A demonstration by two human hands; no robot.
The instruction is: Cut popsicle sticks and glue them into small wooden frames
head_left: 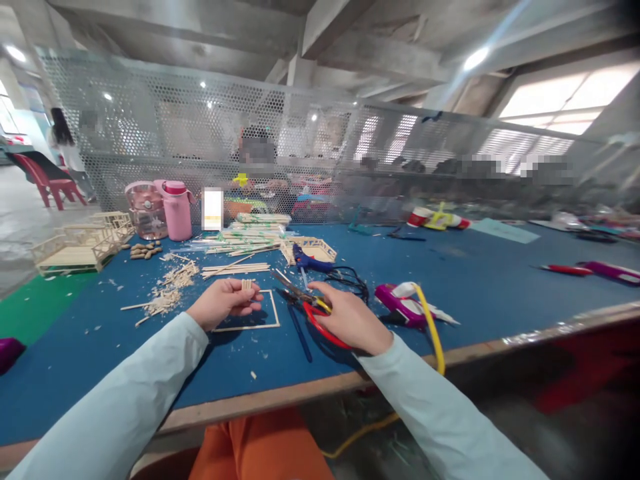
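My left hand (223, 303) pinches a small bundle of short wooden stick pieces (247, 285) between thumb and fingers. Under that hand, a rectangular frame of thin sticks (277, 310) lies flat on the blue table, partly hidden by it. My right hand (355, 320) is closed around red-handled pliers (315, 313), whose dark jaws point left toward the bundle without touching it. Beneath the pliers lies a slim dark blue tool (301, 333). Just beyond the pliers rests a blue glue gun (310, 260) with a coiled black cable.
Scattered stick offcuts (173, 290) lie left, with bundled sticks (245, 237) behind. Stick models (77, 247), a pink bottle (177, 210) and a clear jug (149, 217) stand farther left. At right sit a purple tool (400, 303) and yellow cord (433, 330). A perforated screen (190, 133) backs the table.
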